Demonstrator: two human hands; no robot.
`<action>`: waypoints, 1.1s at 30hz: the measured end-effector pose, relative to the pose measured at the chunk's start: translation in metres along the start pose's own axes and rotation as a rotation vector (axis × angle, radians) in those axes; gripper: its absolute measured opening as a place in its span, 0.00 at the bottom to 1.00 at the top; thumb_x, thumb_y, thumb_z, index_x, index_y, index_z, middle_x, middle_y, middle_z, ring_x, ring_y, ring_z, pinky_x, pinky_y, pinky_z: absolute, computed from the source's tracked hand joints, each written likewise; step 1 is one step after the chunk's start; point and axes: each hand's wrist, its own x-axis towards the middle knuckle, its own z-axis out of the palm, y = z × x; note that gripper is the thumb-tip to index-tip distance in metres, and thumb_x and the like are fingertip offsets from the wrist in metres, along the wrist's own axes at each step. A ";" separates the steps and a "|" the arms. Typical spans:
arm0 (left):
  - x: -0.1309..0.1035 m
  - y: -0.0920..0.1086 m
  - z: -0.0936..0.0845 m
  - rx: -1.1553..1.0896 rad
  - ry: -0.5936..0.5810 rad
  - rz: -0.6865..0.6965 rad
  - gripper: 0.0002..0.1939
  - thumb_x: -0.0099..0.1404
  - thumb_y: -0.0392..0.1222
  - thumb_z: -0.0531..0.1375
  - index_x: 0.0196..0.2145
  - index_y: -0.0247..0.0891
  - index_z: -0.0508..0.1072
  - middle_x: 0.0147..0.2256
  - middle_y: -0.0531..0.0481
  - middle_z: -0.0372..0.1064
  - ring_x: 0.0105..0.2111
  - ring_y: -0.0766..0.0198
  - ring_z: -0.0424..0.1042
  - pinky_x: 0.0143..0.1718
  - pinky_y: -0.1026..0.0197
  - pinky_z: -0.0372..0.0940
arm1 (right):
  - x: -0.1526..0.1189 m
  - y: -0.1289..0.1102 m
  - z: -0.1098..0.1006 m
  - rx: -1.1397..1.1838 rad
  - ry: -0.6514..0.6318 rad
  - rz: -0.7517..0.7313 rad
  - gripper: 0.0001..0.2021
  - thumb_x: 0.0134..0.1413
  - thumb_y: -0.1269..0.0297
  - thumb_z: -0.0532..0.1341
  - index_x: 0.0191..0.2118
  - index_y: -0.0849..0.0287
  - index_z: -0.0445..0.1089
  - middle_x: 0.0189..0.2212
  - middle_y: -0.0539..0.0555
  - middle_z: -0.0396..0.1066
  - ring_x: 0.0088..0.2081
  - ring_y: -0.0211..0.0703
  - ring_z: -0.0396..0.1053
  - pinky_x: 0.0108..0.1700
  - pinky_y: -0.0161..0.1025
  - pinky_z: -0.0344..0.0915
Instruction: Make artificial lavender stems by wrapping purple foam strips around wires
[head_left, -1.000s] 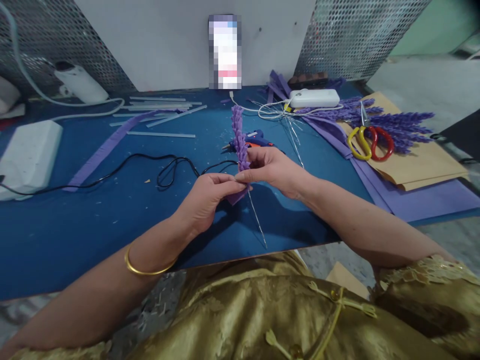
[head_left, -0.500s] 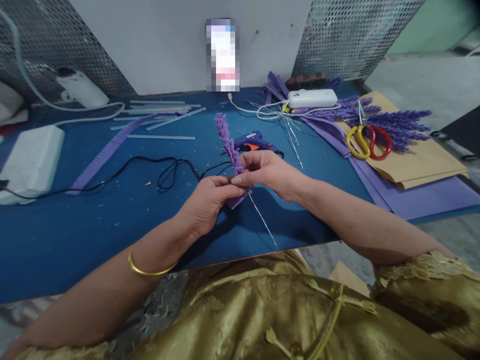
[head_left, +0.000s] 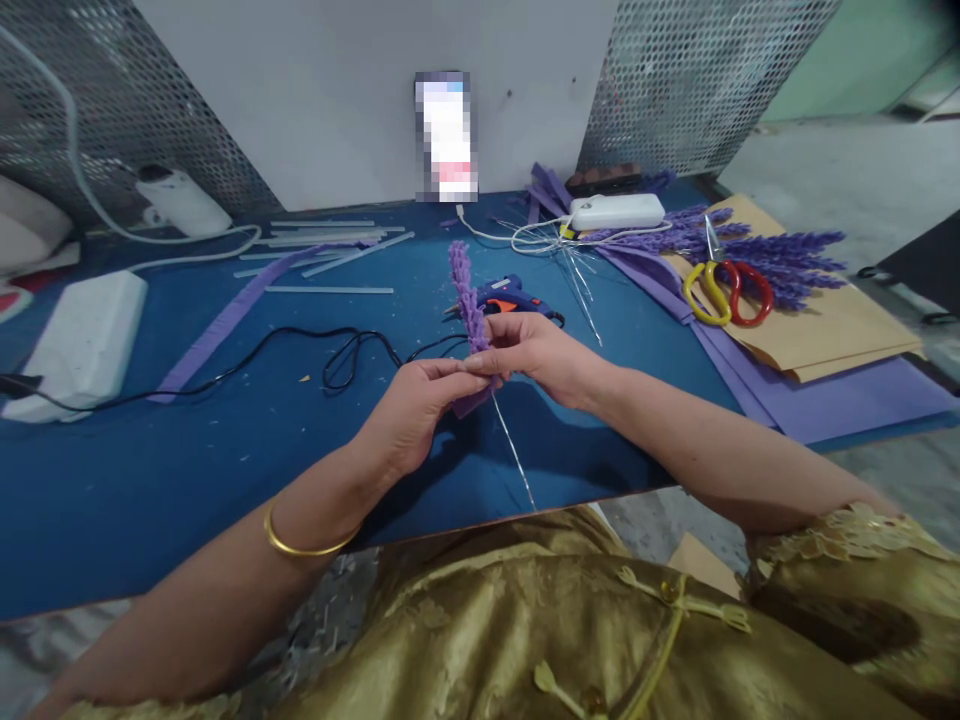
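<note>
A purple flower spike (head_left: 466,290) of fringed material stands nearly upright between my hands, with a thin silvery wire stem (head_left: 514,452) running down from it toward the table's front edge. My left hand (head_left: 409,410) pinches the lower end, where a purple strip (head_left: 471,403) shows below the fingers. Thumb and fingers of my right hand (head_left: 536,355) are closed on the base of the spike, touching the left fingertips. Just behind the hands lies a blue and orange glue gun (head_left: 510,298); its front part is beside the spike.
Clear glue sticks (head_left: 330,290) and a long purple strip (head_left: 225,325) lie left. A white box (head_left: 86,335), black cable (head_left: 285,330) and phone (head_left: 446,135) are around. Right are scissors (head_left: 727,292), finished spikes (head_left: 795,255), brown paper (head_left: 840,335) and wires (head_left: 581,280).
The view has shifted slightly, so the background sits lower. The spike is more upright, and its wire stem points more steeply down. Both hands keep their hold.
</note>
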 end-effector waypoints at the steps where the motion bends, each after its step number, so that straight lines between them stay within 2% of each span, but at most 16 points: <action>1: 0.000 0.000 0.000 -0.002 -0.002 0.019 0.08 0.49 0.39 0.69 0.30 0.38 0.83 0.31 0.47 0.79 0.37 0.59 0.74 0.42 0.61 0.64 | 0.000 0.000 0.000 0.000 0.009 -0.007 0.15 0.43 0.61 0.71 0.24 0.59 0.64 0.21 0.45 0.64 0.24 0.33 0.59 0.28 0.34 0.54; 6: 0.000 0.006 -0.002 -0.007 0.021 0.068 0.05 0.50 0.41 0.69 0.27 0.38 0.82 0.29 0.48 0.77 0.32 0.62 0.72 0.37 0.62 0.63 | 0.002 -0.006 -0.001 -0.027 0.046 -0.051 0.16 0.46 0.52 0.69 0.26 0.60 0.68 0.19 0.45 0.63 0.24 0.33 0.59 0.29 0.34 0.55; 12: 0.001 0.009 -0.006 0.100 -0.042 0.094 0.13 0.50 0.48 0.72 0.30 0.38 0.83 0.28 0.48 0.76 0.27 0.66 0.67 0.33 0.62 0.61 | 0.002 -0.005 0.000 -0.058 0.067 -0.092 0.16 0.45 0.55 0.69 0.24 0.60 0.67 0.17 0.44 0.62 0.23 0.32 0.58 0.28 0.34 0.54; 15: 0.004 0.008 -0.009 0.148 -0.040 0.145 0.15 0.50 0.50 0.72 0.32 0.37 0.84 0.29 0.47 0.76 0.28 0.65 0.66 0.33 0.63 0.60 | 0.005 -0.008 -0.001 -0.180 0.084 -0.129 0.16 0.47 0.52 0.67 0.27 0.61 0.70 0.18 0.46 0.65 0.23 0.33 0.59 0.29 0.34 0.56; 19: 0.008 0.011 -0.015 0.147 -0.008 0.175 0.19 0.49 0.53 0.73 0.35 0.37 0.84 0.28 0.47 0.75 0.28 0.66 0.66 0.31 0.63 0.59 | 0.000 -0.018 -0.021 -0.465 0.278 -0.266 0.17 0.52 0.50 0.63 0.33 0.62 0.73 0.25 0.49 0.69 0.26 0.36 0.63 0.31 0.35 0.59; 22: 0.009 0.016 -0.017 0.110 0.019 0.192 0.22 0.44 0.53 0.75 0.33 0.36 0.84 0.25 0.50 0.72 0.26 0.68 0.64 0.30 0.64 0.58 | -0.030 -0.017 -0.040 -0.652 0.502 -0.350 0.15 0.56 0.53 0.61 0.35 0.61 0.74 0.27 0.51 0.70 0.28 0.38 0.65 0.32 0.37 0.60; 24: 0.009 0.018 -0.017 0.052 0.025 0.194 0.23 0.41 0.53 0.76 0.32 0.35 0.83 0.26 0.50 0.72 0.26 0.68 0.64 0.30 0.64 0.59 | -0.063 -0.005 -0.045 -0.796 0.678 -0.371 0.13 0.57 0.55 0.61 0.36 0.60 0.74 0.28 0.52 0.72 0.29 0.40 0.65 0.34 0.38 0.60; 26: 0.009 0.019 -0.017 -0.003 0.018 0.190 0.24 0.39 0.52 0.76 0.32 0.35 0.83 0.27 0.49 0.72 0.27 0.68 0.66 0.31 0.64 0.60 | -0.103 0.016 -0.042 -0.927 0.846 -0.423 0.11 0.59 0.56 0.60 0.36 0.59 0.73 0.31 0.54 0.73 0.30 0.42 0.67 0.36 0.40 0.62; 28: 0.009 0.020 -0.018 -0.040 0.007 0.196 0.24 0.40 0.52 0.77 0.33 0.36 0.82 0.27 0.50 0.72 0.27 0.68 0.66 0.30 0.63 0.61 | -0.142 0.045 -0.032 -0.975 0.996 -0.503 0.10 0.61 0.59 0.58 0.35 0.58 0.72 0.31 0.56 0.73 0.32 0.44 0.68 0.38 0.42 0.64; 30: 0.011 0.020 -0.019 -0.070 -0.001 0.214 0.23 0.40 0.53 0.76 0.33 0.37 0.82 0.26 0.51 0.71 0.26 0.69 0.66 0.29 0.64 0.61 | -0.176 0.080 -0.020 -1.035 1.142 -0.529 0.08 0.60 0.61 0.58 0.32 0.55 0.69 0.27 0.56 0.71 0.30 0.47 0.68 0.37 0.44 0.64; 31: 0.012 0.020 -0.020 -0.085 -0.004 0.223 0.23 0.41 0.53 0.76 0.33 0.37 0.82 0.26 0.51 0.71 0.26 0.69 0.66 0.29 0.64 0.61 | -0.190 0.098 -0.014 -1.072 1.149 -0.513 0.08 0.59 0.61 0.59 0.30 0.54 0.68 0.26 0.56 0.70 0.29 0.48 0.67 0.35 0.46 0.64; 33: 0.014 0.021 -0.022 -0.113 -0.004 0.235 0.22 0.41 0.52 0.76 0.32 0.37 0.82 0.26 0.52 0.70 0.26 0.70 0.65 0.28 0.65 0.60 | -0.210 0.133 -0.005 -1.102 1.042 -0.448 0.05 0.56 0.62 0.60 0.29 0.52 0.69 0.24 0.56 0.69 0.27 0.50 0.67 0.33 0.48 0.64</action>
